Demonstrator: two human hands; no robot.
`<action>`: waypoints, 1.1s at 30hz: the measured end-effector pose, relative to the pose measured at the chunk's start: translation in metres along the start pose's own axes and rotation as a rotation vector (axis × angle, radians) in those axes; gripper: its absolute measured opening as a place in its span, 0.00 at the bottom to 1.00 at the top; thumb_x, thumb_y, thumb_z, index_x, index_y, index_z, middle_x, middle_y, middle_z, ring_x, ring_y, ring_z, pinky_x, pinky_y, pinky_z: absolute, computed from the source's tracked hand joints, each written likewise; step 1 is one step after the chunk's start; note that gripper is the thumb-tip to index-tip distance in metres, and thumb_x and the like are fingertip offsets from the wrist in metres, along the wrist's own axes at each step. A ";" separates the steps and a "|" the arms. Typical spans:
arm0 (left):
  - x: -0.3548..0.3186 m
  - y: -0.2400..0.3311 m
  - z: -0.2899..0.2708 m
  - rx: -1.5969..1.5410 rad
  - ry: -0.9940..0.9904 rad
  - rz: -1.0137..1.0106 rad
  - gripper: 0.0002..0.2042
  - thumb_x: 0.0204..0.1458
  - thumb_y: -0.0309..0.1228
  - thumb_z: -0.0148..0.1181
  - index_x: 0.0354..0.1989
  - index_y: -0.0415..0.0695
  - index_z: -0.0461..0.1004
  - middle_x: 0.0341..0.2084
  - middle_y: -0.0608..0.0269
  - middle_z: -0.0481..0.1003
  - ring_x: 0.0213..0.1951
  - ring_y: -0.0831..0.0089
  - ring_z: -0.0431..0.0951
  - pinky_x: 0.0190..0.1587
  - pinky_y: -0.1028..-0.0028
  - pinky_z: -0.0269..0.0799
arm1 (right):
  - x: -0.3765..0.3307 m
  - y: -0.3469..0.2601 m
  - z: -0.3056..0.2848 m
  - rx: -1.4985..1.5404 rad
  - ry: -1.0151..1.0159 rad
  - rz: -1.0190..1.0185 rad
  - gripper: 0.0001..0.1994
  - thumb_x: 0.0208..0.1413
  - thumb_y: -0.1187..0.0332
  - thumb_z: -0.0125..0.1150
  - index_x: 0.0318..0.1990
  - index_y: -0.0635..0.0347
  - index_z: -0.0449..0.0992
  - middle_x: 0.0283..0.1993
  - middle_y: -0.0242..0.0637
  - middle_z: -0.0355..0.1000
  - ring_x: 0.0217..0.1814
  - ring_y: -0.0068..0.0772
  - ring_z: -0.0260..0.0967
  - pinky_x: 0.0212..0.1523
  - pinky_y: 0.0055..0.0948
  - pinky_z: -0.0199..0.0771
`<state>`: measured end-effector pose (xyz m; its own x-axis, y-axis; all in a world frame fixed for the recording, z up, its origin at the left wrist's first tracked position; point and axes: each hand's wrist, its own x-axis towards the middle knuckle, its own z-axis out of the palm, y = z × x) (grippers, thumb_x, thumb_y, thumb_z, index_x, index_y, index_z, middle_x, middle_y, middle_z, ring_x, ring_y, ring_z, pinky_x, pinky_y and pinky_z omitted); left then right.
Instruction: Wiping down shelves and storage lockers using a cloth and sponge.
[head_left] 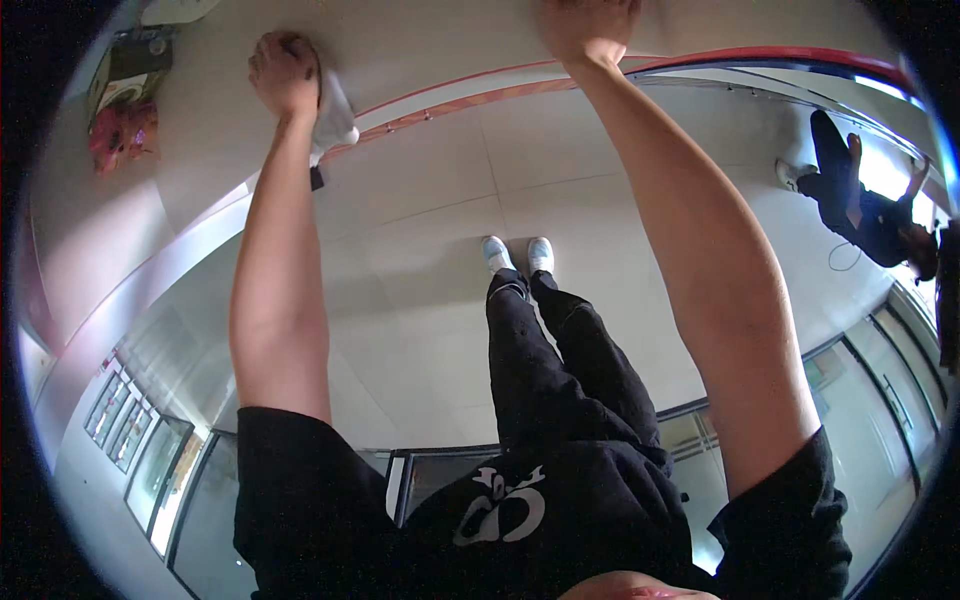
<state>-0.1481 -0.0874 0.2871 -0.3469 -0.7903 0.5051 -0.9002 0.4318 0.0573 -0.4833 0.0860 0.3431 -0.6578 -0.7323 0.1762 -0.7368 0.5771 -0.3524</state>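
My left hand [284, 76] is at the upper left over a pale surface [430, 45], with its fingers curled. A smooth white object [334, 112] lies against the thumb side of the palm and sticks out toward the surface's red-edged rim; its kind is not clear. A small dark piece [317, 178] shows below it. My right hand [590, 28] reaches over the same surface at the top edge of the view. Its fingers are cut off there, so what they touch is hidden.
At the far left lie a red plastic bag [122, 135] and a dark green box-like thing [140, 62]. A curved red-edged rim [500, 80] runs between the surface and the tiled floor [420, 260]. Another person [860, 195] in dark clothes is at the right. Glass doors [870, 400] stand behind.
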 end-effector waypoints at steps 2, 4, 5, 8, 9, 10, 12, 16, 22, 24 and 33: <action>0.007 -0.006 0.010 0.020 -0.005 0.007 0.10 0.52 0.38 0.57 0.38 0.48 0.76 0.35 0.58 0.80 0.40 0.51 0.78 0.47 0.56 0.72 | -0.002 0.002 0.001 -0.006 0.024 0.002 0.34 0.63 0.57 0.47 0.69 0.78 0.61 0.75 0.64 0.56 0.79 0.63 0.50 0.80 0.49 0.46; 0.012 -0.008 0.016 0.034 0.017 0.000 0.10 0.52 0.38 0.58 0.37 0.48 0.77 0.33 0.58 0.80 0.38 0.51 0.78 0.45 0.55 0.73 | 0.000 0.009 0.001 -0.012 0.052 0.004 0.34 0.62 0.58 0.47 0.69 0.78 0.61 0.74 0.64 0.57 0.79 0.63 0.50 0.80 0.49 0.46; 0.013 -0.009 0.018 0.044 0.028 -0.005 0.10 0.52 0.38 0.58 0.37 0.48 0.77 0.32 0.58 0.80 0.37 0.50 0.78 0.45 0.54 0.73 | -0.001 0.006 0.004 -0.012 0.064 0.004 0.34 0.62 0.58 0.47 0.69 0.78 0.61 0.74 0.64 0.57 0.79 0.63 0.51 0.80 0.49 0.46; 0.017 -0.010 0.021 0.041 0.046 -0.039 0.09 0.52 0.38 0.58 0.36 0.48 0.78 0.31 0.58 0.80 0.35 0.49 0.79 0.43 0.54 0.74 | -0.003 0.007 0.008 -0.015 0.091 -0.008 0.34 0.62 0.58 0.48 0.68 0.78 0.62 0.74 0.64 0.57 0.78 0.63 0.51 0.80 0.49 0.46; 0.020 -0.010 0.020 0.034 0.056 -0.065 0.09 0.52 0.38 0.58 0.36 0.48 0.78 0.30 0.58 0.80 0.34 0.49 0.79 0.43 0.53 0.74 | -0.002 0.005 0.011 -0.015 0.099 -0.015 0.34 0.62 0.58 0.48 0.68 0.78 0.62 0.74 0.64 0.57 0.78 0.63 0.51 0.80 0.49 0.47; 0.022 -0.011 0.020 0.028 0.065 -0.092 0.09 0.52 0.39 0.58 0.36 0.48 0.78 0.30 0.58 0.80 0.34 0.49 0.79 0.42 0.53 0.74 | -0.002 0.003 0.014 -0.015 0.105 -0.023 0.34 0.62 0.58 0.48 0.68 0.78 0.62 0.74 0.64 0.57 0.78 0.63 0.51 0.80 0.49 0.47; 0.031 -0.008 0.015 0.018 0.076 -0.113 0.09 0.53 0.39 0.57 0.36 0.48 0.78 0.29 0.58 0.80 0.33 0.48 0.79 0.42 0.52 0.75 | -0.003 0.008 0.012 -0.010 0.125 -0.030 0.34 0.62 0.58 0.48 0.68 0.78 0.62 0.74 0.64 0.58 0.78 0.63 0.52 0.79 0.49 0.47; 0.039 0.000 0.009 0.000 -0.054 -0.211 0.10 0.54 0.40 0.57 0.34 0.48 0.78 0.32 0.58 0.81 0.35 0.48 0.79 0.44 0.53 0.74 | -0.004 0.010 0.015 -0.013 0.158 -0.044 0.33 0.61 0.58 0.48 0.68 0.78 0.63 0.73 0.65 0.58 0.78 0.64 0.52 0.79 0.49 0.48; 0.036 -0.036 0.027 0.045 -0.076 -0.214 0.11 0.55 0.42 0.59 0.35 0.48 0.78 0.36 0.55 0.81 0.39 0.48 0.78 0.47 0.54 0.73 | -0.006 0.003 0.021 0.032 0.201 -0.073 0.33 0.61 0.58 0.49 0.67 0.78 0.63 0.73 0.65 0.59 0.77 0.64 0.53 0.79 0.50 0.48; 0.027 -0.045 0.038 0.193 -0.050 -0.213 0.11 0.55 0.42 0.58 0.37 0.47 0.78 0.38 0.53 0.79 0.42 0.47 0.77 0.49 0.53 0.72 | -0.008 0.000 0.024 0.062 0.214 -0.072 0.33 0.61 0.59 0.49 0.67 0.79 0.63 0.73 0.65 0.59 0.77 0.64 0.54 0.79 0.50 0.49; -0.044 -0.038 0.015 0.463 0.213 -0.069 0.13 0.58 0.34 0.50 0.45 0.40 0.74 0.43 0.47 0.74 0.45 0.48 0.72 0.51 0.53 0.67 | -0.020 -0.036 0.015 0.221 0.234 -0.045 0.33 0.60 0.59 0.50 0.67 0.79 0.64 0.72 0.65 0.60 0.77 0.65 0.54 0.79 0.50 0.49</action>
<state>-0.1028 -0.0759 0.2499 -0.2646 -0.6833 0.6805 -0.9581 0.1061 -0.2660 -0.4409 0.0746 0.3387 -0.6619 -0.6378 0.3938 -0.7314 0.4346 -0.5255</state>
